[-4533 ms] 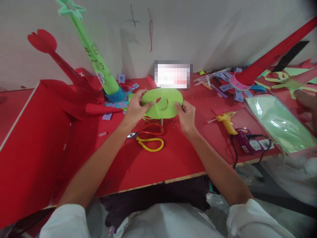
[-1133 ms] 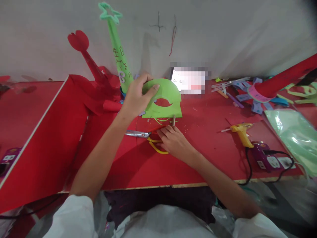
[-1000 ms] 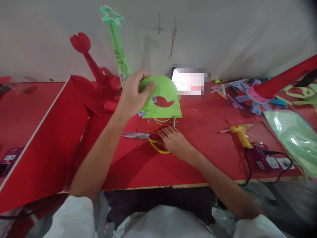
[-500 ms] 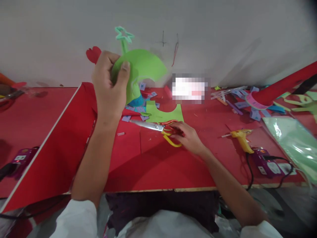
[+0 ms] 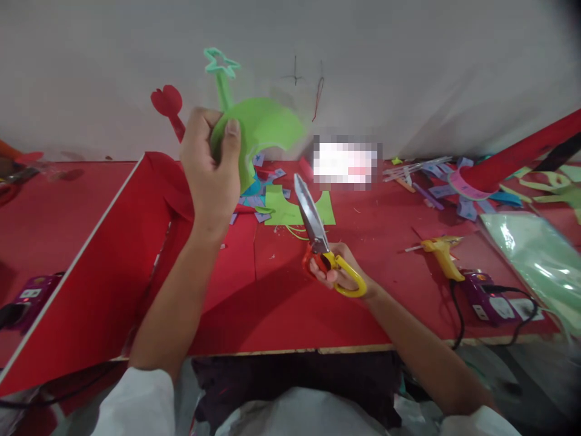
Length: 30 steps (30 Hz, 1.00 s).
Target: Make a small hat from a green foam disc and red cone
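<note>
My left hand (image 5: 212, 163) is raised above the table, its thumb pressed on a curved green paper piece (image 5: 267, 124) with a rounded notch in its lower edge. Behind that hand a light-green star on a stem (image 5: 222, 85) and a red heart on a stem (image 5: 169, 103) stick up. My right hand (image 5: 338, 269) grips scissors (image 5: 313, 221) with red and yellow handles; the blades are together and point up and away. Beyond the blades, a green paper offcut (image 5: 279, 209) with a half-round cutout lies on the table.
A red panel (image 5: 104, 260) stands at the left. At the right are a yellow glue gun (image 5: 442, 251), a purple power strip (image 5: 488, 297) with cables, a clear plastic packet (image 5: 535, 260) and a red cone (image 5: 526, 145). A blurred-out bright patch (image 5: 347, 162) sits by the wall.
My right hand has lifted the scissors off the table and turned them, so the blades swing from pointing left to pointing up. My left hand has shifted slightly right with the green paper.
</note>
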Each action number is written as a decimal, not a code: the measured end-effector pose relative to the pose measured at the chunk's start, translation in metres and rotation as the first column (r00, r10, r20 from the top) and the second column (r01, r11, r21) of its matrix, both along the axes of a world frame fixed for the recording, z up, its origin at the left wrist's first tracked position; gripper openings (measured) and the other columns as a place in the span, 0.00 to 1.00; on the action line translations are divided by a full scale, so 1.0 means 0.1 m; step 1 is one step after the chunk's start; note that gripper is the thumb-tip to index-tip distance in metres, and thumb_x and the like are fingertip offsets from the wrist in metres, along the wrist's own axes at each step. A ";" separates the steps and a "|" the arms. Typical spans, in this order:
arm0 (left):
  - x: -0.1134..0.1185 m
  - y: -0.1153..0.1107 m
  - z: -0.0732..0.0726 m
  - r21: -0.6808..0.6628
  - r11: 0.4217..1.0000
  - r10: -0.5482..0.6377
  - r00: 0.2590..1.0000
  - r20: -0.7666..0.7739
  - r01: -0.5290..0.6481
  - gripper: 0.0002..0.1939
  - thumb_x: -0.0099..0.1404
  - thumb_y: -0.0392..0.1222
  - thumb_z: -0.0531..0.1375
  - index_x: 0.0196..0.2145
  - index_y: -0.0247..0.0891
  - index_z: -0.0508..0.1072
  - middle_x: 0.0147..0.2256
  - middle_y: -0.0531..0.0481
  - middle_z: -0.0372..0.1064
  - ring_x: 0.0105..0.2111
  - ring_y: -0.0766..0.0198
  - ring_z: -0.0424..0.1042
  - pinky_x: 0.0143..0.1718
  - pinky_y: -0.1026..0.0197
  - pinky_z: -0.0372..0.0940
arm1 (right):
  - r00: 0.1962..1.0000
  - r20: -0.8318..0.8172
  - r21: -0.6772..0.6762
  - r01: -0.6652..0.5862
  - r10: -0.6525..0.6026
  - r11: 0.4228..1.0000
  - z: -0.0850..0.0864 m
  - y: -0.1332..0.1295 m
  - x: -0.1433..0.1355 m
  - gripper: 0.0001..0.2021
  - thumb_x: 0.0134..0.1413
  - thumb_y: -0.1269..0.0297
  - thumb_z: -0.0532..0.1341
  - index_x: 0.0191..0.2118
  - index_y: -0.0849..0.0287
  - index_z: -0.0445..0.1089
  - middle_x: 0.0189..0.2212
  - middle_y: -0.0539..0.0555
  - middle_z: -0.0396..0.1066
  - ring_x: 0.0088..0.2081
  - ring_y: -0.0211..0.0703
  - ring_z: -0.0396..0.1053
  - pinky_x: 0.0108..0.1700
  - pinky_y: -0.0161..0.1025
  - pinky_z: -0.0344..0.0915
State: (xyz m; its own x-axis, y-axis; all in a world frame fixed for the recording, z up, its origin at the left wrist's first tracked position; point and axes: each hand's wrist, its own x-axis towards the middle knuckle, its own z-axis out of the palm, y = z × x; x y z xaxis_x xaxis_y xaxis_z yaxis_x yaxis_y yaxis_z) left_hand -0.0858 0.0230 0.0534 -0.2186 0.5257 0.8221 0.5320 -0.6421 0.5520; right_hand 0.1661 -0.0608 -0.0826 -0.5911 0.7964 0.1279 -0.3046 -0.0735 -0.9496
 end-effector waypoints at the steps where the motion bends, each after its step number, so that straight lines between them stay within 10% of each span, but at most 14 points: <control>1: 0.00 0.01 -0.01 0.033 0.999 0.020 1.000 0.007 -0.021 0.28 0.72 0.72 0.59 0.31 0.44 0.65 0.30 0.53 0.57 0.33 0.63 0.57 0.37 0.54 0.56 | 1.000 -0.004 -0.005 -0.007 0.007 1.000 -0.01 -0.02 -0.01 0.28 0.47 0.38 0.78 0.29 0.58 0.72 0.22 0.45 0.65 0.17 0.30 0.56 0.18 0.33 0.51; 9: -0.03 0.15 -0.06 0.268 0.961 0.068 0.998 -0.006 -0.063 0.23 0.78 0.61 0.61 0.33 0.41 0.68 0.31 0.52 0.61 0.33 0.64 0.61 0.36 0.55 0.56 | 1.000 -0.014 -0.041 -0.011 0.011 0.999 -0.06 -0.05 -0.09 0.31 0.49 0.32 0.75 0.33 0.57 0.71 0.18 0.42 0.62 0.15 0.30 0.55 0.17 0.33 0.52; 30: 0.17 0.18 -0.21 0.102 0.966 -0.215 0.958 -0.190 0.237 0.18 0.75 0.58 0.67 0.36 0.41 0.72 0.30 0.55 0.66 0.29 0.69 0.61 0.31 0.57 0.56 | 0.975 0.136 0.205 0.145 -0.175 0.968 -0.31 0.05 -0.04 0.35 0.58 0.21 0.61 0.45 0.51 0.58 0.38 0.47 0.58 0.33 0.37 0.55 0.32 0.38 0.56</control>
